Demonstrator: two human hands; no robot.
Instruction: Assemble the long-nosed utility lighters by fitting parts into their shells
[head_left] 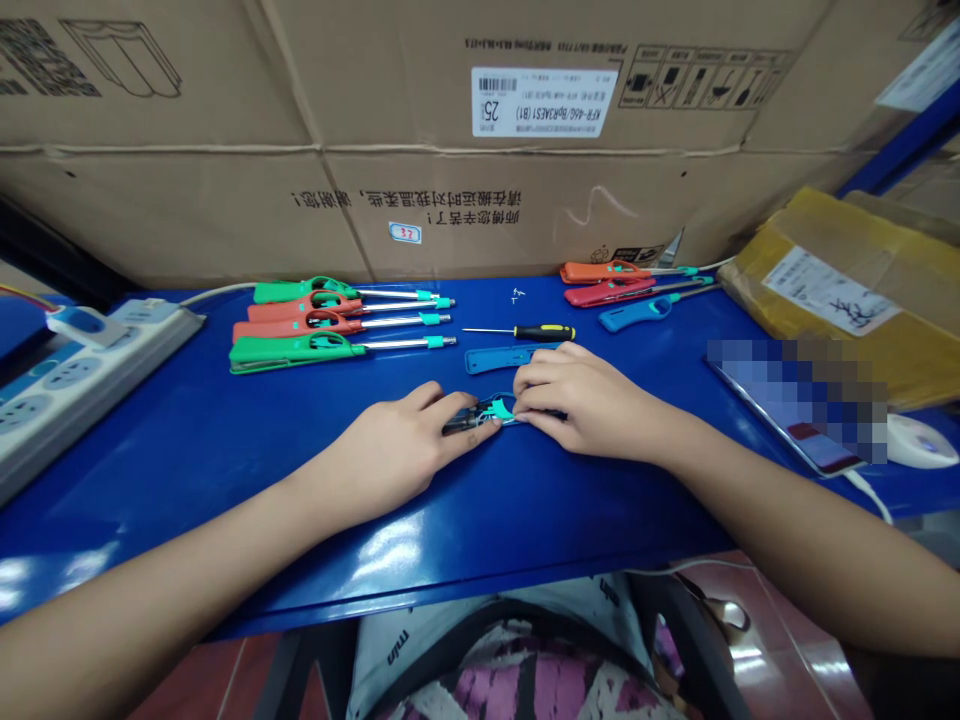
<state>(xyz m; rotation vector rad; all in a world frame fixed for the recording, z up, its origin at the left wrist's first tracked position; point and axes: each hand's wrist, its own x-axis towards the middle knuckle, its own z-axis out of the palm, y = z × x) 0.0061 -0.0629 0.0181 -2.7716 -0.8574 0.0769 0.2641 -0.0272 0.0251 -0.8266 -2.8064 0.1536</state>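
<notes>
Between my hands, low over the blue table, is an opened long-nosed lighter (498,408), its teal trigger and some inner parts exposed. My left hand (397,445) has fingers and thumb around its left end. The fingers of my right hand (581,400) are bent together on its right end and hide much of it. Just beyond, partly behind my right hand, a loose blue casing half (495,359) lies flat. A screwdriver (544,332) with a black and yellow handle rests farther back, its shaft pointing left.
Several green and orange lighters (292,350) lie in a row at back left; three more (607,293) lie at back right. A power strip (82,375) lines the left side. At right are a yellow package (847,290), a phone (795,420) and a white mouse (921,442). Cardboard (247,210) stands behind.
</notes>
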